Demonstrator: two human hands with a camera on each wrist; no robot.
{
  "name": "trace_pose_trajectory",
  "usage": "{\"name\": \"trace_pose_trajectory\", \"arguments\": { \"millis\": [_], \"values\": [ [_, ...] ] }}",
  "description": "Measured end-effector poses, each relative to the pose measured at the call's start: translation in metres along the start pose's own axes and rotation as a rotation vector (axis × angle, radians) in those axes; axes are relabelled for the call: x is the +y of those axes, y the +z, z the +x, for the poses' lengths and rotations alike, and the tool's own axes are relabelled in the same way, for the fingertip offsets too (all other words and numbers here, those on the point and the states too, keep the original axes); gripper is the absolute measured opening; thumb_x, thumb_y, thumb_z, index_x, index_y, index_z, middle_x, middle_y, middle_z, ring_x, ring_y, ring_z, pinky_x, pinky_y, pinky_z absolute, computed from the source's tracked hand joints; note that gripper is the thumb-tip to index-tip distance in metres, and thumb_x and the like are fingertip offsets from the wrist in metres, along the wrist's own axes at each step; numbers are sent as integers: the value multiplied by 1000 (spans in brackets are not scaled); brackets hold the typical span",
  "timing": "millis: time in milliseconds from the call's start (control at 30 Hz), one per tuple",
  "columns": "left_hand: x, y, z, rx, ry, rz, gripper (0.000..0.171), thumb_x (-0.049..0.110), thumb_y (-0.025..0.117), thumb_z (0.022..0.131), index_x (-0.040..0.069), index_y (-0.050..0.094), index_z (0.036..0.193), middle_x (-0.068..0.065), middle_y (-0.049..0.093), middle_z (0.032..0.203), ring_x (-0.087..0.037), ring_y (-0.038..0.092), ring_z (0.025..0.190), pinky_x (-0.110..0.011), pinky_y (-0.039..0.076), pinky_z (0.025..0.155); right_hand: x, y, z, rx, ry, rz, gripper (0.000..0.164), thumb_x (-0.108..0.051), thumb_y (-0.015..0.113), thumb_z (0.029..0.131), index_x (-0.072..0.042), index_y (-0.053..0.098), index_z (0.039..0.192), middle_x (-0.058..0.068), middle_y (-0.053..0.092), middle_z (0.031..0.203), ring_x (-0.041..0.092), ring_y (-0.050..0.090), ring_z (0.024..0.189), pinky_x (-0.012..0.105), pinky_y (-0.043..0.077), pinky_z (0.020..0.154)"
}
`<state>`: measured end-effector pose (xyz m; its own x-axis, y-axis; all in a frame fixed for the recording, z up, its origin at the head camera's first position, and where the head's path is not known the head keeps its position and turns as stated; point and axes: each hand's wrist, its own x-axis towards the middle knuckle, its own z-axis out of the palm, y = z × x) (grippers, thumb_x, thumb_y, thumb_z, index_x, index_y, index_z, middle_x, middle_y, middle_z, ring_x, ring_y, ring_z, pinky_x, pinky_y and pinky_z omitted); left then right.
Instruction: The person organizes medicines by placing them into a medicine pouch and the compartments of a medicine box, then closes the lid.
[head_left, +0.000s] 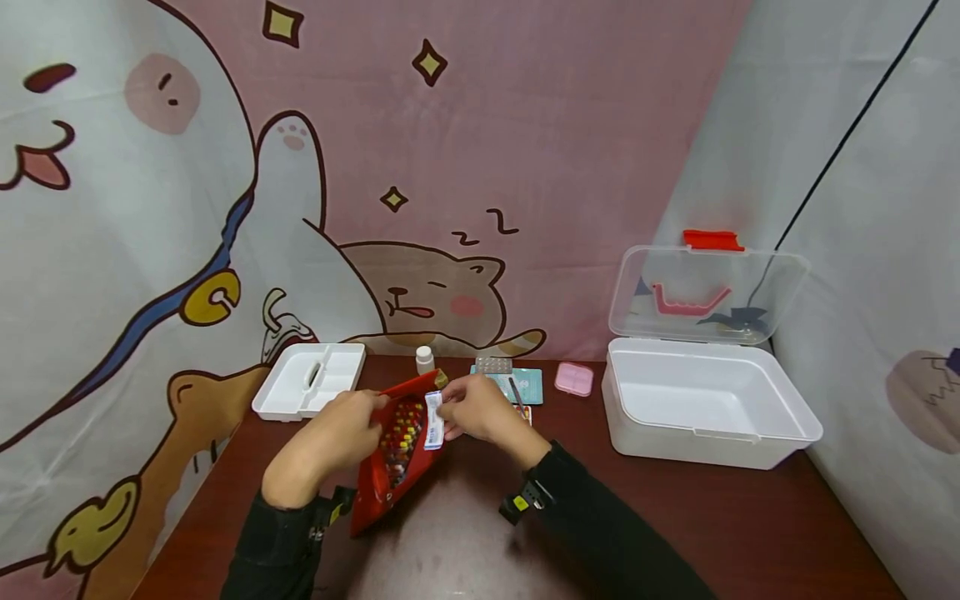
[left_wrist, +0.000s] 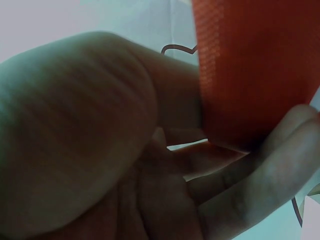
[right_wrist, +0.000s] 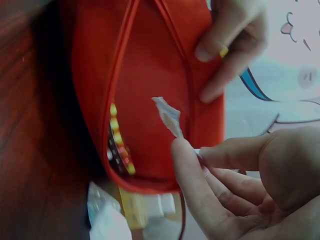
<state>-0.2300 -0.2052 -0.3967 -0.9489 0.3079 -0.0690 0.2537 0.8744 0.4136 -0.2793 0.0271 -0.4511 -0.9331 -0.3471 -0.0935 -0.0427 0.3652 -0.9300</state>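
Note:
My left hand (head_left: 347,425) grips the edge of a red zip pouch (head_left: 365,500), tilted above the table. In the left wrist view the red fabric (left_wrist: 250,65) sits between thumb and fingers. The pouch's zip stands apart, and a blister pack of yellow and red capsules (right_wrist: 120,140) shows inside. Over the opening, my right hand (head_left: 480,407) pinches a thin white packet with blue print (head_left: 434,421) between thumb and forefinger. From the right wrist that packet (right_wrist: 169,117) appears nearly edge-on.
Behind the pouch stands a white bottle (head_left: 424,359). A white divided case (head_left: 300,379) lies at the back left. Blue packets (head_left: 530,385), a silver blister pack (head_left: 493,365) and a pink pillbox (head_left: 573,379) lie right of it. A lidded white box (head_left: 690,437) stands open at the right.

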Motion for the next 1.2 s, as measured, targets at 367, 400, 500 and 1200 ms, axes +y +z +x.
{"name": "trace_pose_trajectory", "arguments": {
  "millis": [367,400,500,1200],
  "values": [
    [-1,-1,1,14,56,2,32,-1,63,95,-2,78,123,-15,76,119,-24,62,90,-39,51,75,-10,54,16,-14,77,-85,8,3,76,94,0,77,87,9,72,72,23,77,57,35,65,58],
    [-2,-1,0,19,58,2,30,-1,63,95,-1,78,121,-13,75,115,-23,61,87,-37,49,74,-11,58,17,-6,83,-96,10,2,76,94,-2,77,85,9,72,71,22,77,56,35,65,57],
    [-2,-1,0,27,66,6,27,-1,64,95,1,79,118,-11,74,109,-22,59,84,-36,49,73,-11,68,19,27,75,-145,16,2,73,93,-6,76,79,5,71,68,19,76,53,31,63,54],
    [-3,-1,0,9,54,-20,41,-2,62,96,-6,74,135,-18,75,123,-23,61,87,-36,49,74,-9,87,13,98,8,-408,20,-9,78,91,-14,74,72,-5,68,63,8,64,57,24,45,52]
  ]
}}
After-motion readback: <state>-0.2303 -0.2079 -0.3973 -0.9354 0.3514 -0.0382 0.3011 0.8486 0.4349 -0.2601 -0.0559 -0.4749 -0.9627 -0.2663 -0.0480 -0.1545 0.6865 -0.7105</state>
